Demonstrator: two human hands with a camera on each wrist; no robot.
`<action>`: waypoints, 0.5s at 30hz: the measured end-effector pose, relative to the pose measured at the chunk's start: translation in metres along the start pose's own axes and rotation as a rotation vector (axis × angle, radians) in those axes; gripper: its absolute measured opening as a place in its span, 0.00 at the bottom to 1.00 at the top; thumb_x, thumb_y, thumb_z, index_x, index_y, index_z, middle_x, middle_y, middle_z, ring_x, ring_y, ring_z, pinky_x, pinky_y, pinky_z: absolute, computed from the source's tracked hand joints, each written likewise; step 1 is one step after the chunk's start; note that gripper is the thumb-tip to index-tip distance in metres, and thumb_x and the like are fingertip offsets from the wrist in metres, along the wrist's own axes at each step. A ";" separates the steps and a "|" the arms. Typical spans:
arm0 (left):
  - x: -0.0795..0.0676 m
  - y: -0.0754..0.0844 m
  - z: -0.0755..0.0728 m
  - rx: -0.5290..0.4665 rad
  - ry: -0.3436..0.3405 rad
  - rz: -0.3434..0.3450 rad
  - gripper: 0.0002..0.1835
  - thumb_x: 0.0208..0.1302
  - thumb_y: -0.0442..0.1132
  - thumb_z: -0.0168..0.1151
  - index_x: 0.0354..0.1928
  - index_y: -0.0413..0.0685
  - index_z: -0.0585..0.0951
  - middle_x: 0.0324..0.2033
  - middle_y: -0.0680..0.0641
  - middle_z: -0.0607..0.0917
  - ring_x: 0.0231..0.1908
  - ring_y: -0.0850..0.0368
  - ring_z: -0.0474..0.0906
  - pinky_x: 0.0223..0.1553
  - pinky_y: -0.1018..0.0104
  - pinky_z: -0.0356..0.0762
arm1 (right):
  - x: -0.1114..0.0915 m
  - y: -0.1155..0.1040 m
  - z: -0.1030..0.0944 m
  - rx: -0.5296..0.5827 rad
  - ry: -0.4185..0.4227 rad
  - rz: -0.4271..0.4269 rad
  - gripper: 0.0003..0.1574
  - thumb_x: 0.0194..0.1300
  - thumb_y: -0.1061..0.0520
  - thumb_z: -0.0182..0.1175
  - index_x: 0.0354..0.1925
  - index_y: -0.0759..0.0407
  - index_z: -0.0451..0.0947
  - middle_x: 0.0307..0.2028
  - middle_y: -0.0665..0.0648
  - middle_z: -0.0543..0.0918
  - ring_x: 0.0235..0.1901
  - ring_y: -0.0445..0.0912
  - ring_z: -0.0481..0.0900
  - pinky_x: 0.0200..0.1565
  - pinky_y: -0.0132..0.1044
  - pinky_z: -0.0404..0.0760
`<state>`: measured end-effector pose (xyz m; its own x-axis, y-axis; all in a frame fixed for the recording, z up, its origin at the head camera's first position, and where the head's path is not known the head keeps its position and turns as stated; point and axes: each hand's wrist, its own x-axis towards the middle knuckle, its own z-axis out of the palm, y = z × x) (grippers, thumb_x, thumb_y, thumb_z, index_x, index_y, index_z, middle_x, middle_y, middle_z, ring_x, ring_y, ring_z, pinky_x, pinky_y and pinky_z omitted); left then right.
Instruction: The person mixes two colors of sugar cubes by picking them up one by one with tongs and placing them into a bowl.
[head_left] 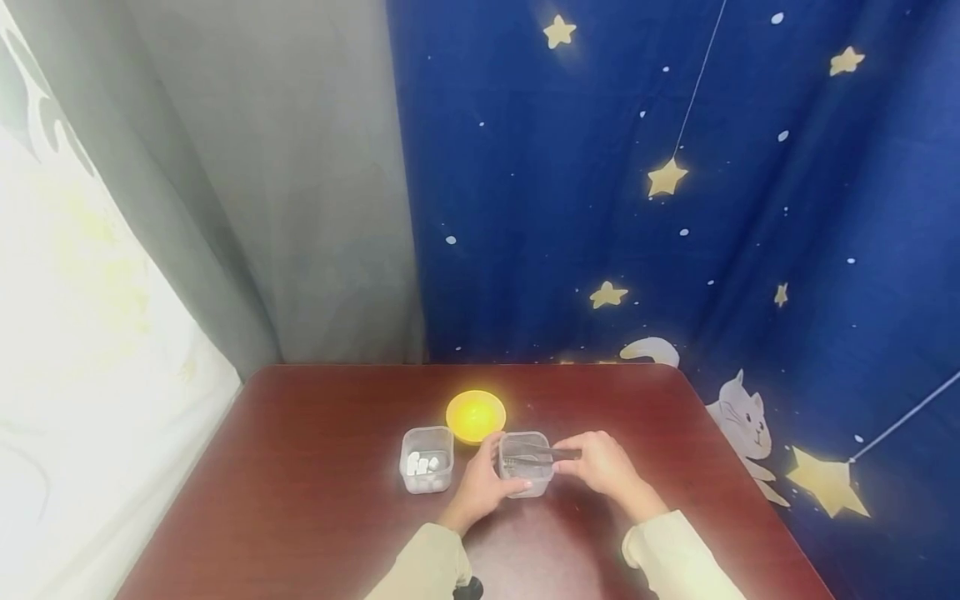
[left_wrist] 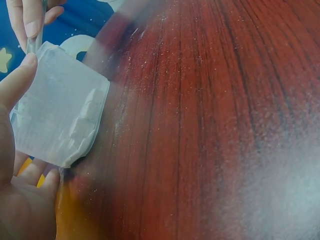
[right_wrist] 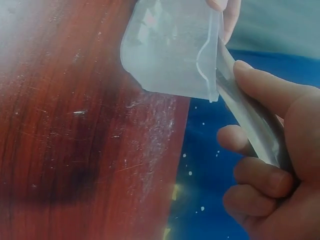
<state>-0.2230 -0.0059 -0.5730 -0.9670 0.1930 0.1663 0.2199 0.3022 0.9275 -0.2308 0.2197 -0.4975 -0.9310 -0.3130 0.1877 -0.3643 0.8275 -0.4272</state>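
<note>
My left hand [head_left: 480,486] grips a clear plastic container [head_left: 536,483], thumb on the near side and fingers round the far side. Through its wall in the left wrist view, pale pieces [left_wrist: 90,112] show blurred near the bottom. In my right hand [head_left: 604,465] is a pair of metal tongs [right_wrist: 252,120], held between thumb and curled fingers. The tongs reach over the container's rim, their tips inside it. Left of my left hand, a second clear container [head_left: 427,486] holds several white pieces [head_left: 423,465]. A yellow bowl [head_left: 476,417] stands just behind the two containers.
All of this stands on a dark red wood-grain table [head_left: 322,467]. Behind the table hang a grey curtain [head_left: 300,183] and a blue curtain [head_left: 540,192] with stars. A bright white curtain [head_left: 82,333] runs along the left side.
</note>
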 end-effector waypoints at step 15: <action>0.000 0.003 -0.003 -0.008 -0.050 0.037 0.48 0.47 0.43 0.78 0.70 0.43 0.64 0.59 0.44 0.77 0.56 0.49 0.75 0.58 0.53 0.71 | 0.004 -0.010 0.000 -0.138 -0.030 -0.044 0.16 0.49 0.49 0.75 0.39 0.47 0.89 0.33 0.46 0.87 0.36 0.48 0.84 0.36 0.44 0.80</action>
<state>-0.2228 -0.0083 -0.5695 -0.9505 0.2502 0.1841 0.2543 0.2861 0.9238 -0.2310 0.2099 -0.4920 -0.9152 -0.3623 0.1764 -0.4002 0.8682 -0.2933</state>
